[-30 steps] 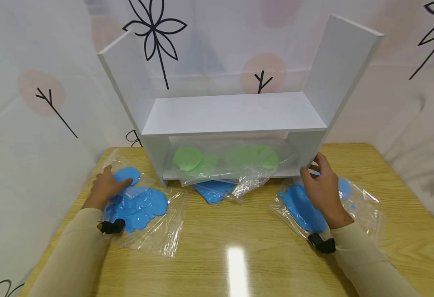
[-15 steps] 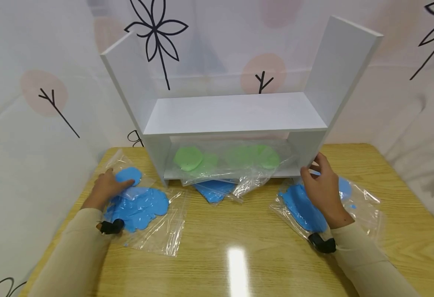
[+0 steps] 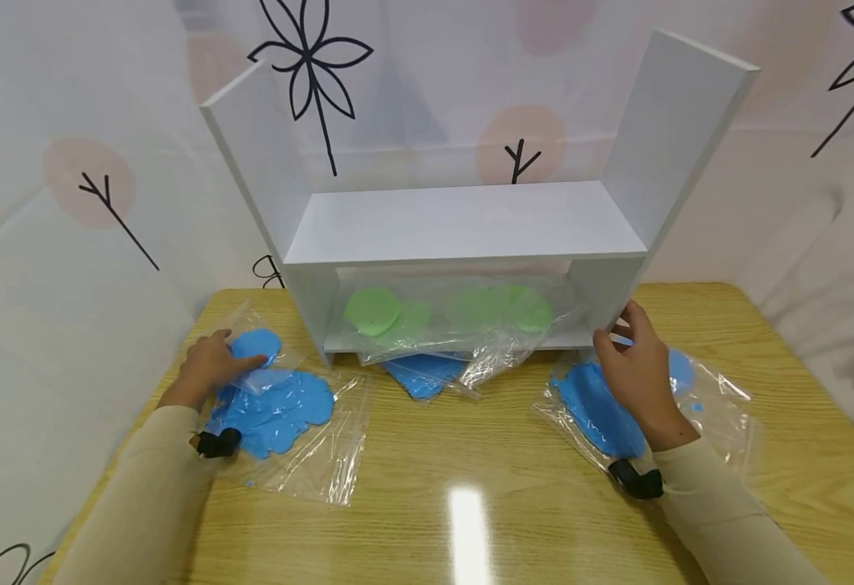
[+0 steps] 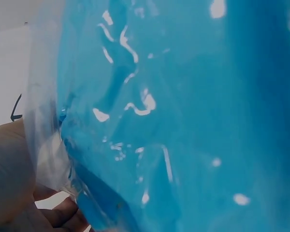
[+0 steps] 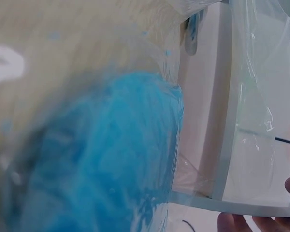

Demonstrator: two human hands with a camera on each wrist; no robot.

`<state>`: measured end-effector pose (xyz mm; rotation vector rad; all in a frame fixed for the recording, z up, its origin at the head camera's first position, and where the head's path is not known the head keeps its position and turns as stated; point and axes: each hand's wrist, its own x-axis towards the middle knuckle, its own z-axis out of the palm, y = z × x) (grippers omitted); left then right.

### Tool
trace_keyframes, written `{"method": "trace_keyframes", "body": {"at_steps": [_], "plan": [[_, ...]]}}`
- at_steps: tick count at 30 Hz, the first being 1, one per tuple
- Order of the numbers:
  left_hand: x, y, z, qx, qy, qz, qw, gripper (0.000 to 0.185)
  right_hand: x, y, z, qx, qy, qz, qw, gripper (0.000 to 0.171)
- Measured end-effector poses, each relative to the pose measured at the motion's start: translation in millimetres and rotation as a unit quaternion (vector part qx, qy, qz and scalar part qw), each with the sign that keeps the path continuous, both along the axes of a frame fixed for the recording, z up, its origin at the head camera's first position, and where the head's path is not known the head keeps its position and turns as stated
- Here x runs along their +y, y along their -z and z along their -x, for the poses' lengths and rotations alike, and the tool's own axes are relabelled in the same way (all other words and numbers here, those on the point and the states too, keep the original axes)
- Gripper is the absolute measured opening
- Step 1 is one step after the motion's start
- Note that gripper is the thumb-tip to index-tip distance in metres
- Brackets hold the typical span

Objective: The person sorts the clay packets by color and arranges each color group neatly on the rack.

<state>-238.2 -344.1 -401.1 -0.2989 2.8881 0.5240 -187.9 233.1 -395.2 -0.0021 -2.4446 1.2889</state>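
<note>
A clear bag of blue putty [image 3: 280, 406] lies on the left of the wooden table [image 3: 470, 520]. My left hand [image 3: 240, 357] pinches its far edge; in the left wrist view the blue bag [image 4: 183, 121] fills the frame, with my fingers [image 4: 63, 215] curled at its corner. A second blue bag [image 3: 591, 402] lies at the right under my right forearm. My right hand [image 3: 617, 325] grips the lower front edge of the right side panel of the white shelf [image 3: 463, 223]. The right wrist view shows that blue bag [image 5: 101, 159] and the shelf edge [image 5: 222, 145].
Clear bags of green putty [image 3: 371, 311] lie on the shelf's lower board. Another blue bag [image 3: 419, 375] sticks out from under the shelf's front. Patterned white curtains close in the back and both sides. Bare tabletop stretches across the front.
</note>
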Motion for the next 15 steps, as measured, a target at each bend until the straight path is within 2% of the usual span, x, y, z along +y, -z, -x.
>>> {"method": "trace_keyframes", "body": {"at_steps": [7,15], "plan": [[-3.7,3.0,2.7,-0.008,-0.026,-0.05,0.9984,0.112,-1.2,-0.3,-0.1,-0.004,0.001,-0.001,1.0,0.057],[0.3,0.4,3.8,0.032,-0.041,-0.061,0.9968,0.105,-1.5,-1.0,-0.4,0.0,0.008,-0.008,1.0,0.056]]}}
